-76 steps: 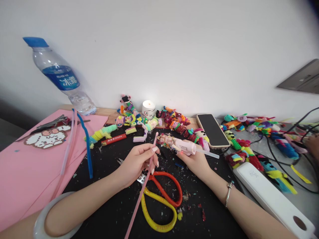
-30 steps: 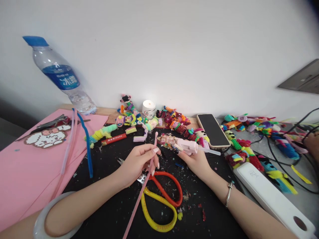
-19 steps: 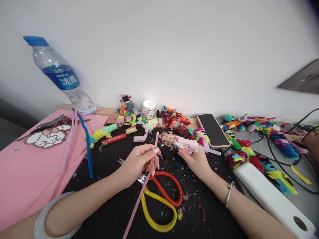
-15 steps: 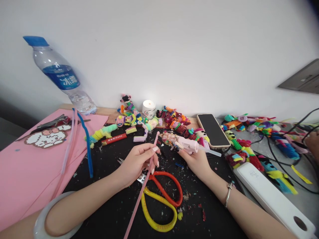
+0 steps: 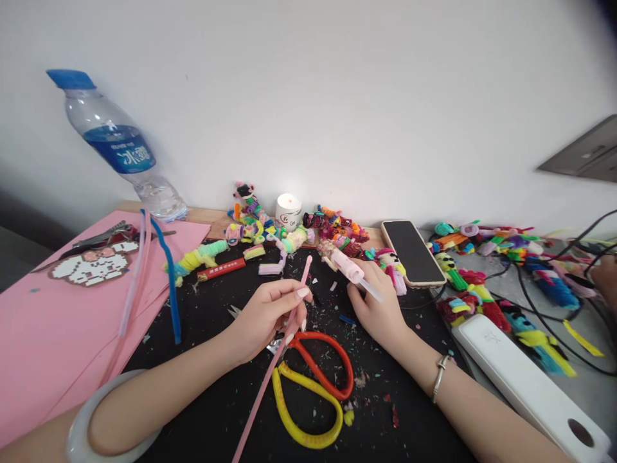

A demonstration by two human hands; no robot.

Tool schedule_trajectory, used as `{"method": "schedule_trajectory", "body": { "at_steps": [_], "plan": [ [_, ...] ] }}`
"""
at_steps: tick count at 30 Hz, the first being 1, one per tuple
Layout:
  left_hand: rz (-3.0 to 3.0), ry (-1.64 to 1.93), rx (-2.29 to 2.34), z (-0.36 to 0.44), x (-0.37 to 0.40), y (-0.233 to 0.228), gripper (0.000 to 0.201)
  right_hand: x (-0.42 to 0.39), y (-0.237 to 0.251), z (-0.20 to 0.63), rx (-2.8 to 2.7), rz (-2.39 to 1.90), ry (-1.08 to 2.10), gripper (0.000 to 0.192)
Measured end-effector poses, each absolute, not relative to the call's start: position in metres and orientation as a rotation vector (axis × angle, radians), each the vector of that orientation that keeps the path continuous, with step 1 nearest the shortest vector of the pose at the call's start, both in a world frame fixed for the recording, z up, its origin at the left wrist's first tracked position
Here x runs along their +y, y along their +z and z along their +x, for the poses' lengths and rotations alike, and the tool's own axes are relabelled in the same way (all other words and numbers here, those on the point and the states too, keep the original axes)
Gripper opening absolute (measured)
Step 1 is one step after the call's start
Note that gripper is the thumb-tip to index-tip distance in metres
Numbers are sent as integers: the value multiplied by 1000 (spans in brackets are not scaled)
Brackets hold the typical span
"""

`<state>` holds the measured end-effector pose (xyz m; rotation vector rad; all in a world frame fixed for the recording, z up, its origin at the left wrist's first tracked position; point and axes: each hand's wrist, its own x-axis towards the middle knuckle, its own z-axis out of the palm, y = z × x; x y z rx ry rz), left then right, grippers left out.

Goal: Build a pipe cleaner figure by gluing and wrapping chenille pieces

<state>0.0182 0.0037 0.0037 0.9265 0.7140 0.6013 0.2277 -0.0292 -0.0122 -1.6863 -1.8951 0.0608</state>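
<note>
A long pink pipe cleaner (image 5: pixel 263 395) is pinched between the fingertips of my left hand (image 5: pixel 270 315), its bent tip pointing up and its tail running down past the bottom edge. My right hand (image 5: pixel 378 305) is closed around a small pink hot glue gun (image 5: pixel 348 265), with a translucent glue stick (image 5: pixel 373 290) poking out of its back. The gun's nozzle end lies among the pipe-cleaner figures at the back; my fingers are partly hidden behind its body. Below my left hand lie scissors (image 5: pixel 308 440) with one red and one yellow handle, on the black mat (image 5: pixel 385 418).
Several colourful pipe-cleaner figures (image 5: pixel 250 231) line the wall beside a white candle cup (image 5: pixel 288 212). A phone (image 5: pixel 413 252) and a white device (image 5: pixel 525 386) lie right. Pink sheets (image 5: pixel 29 334), a blue pipe cleaner (image 5: pixel 173 302) and a water bottle (image 5: pixel 116 145) are left. Another person's hand (image 5: pixel 605 276) shows far right.
My right hand has moved the glue gun back toward the figures and tilted it, so the glue stick now points down and right. My left hand with the pink pipe cleaner has barely moved.
</note>
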Motion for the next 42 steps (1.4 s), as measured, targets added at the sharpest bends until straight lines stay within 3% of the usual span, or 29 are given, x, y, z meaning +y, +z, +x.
{"method": "schedule_trajectory", "body": {
  "at_steps": [9, 13, 20, 29, 42],
  "plan": [
    [960, 508, 631, 15, 3, 2, 21, -35, -9, 222, -2103, -1899, -261, 51],
    [982, 494, 619, 16, 3, 1, 20, -35, -8, 221, -2057, -1848, -116, 55],
    [1148, 343, 597, 14, 0, 1, 24, -42, 3, 224, -1867, -1411, 203, 26],
    [1321, 131, 628, 13, -5, 11, 25, -52, 6, 208, -1884, -1233, 536, 27],
    [1383, 128, 580, 12, -4, 4, 26, -51, 5, 206, -1970, -1160, 505, 18]
  ]
}}
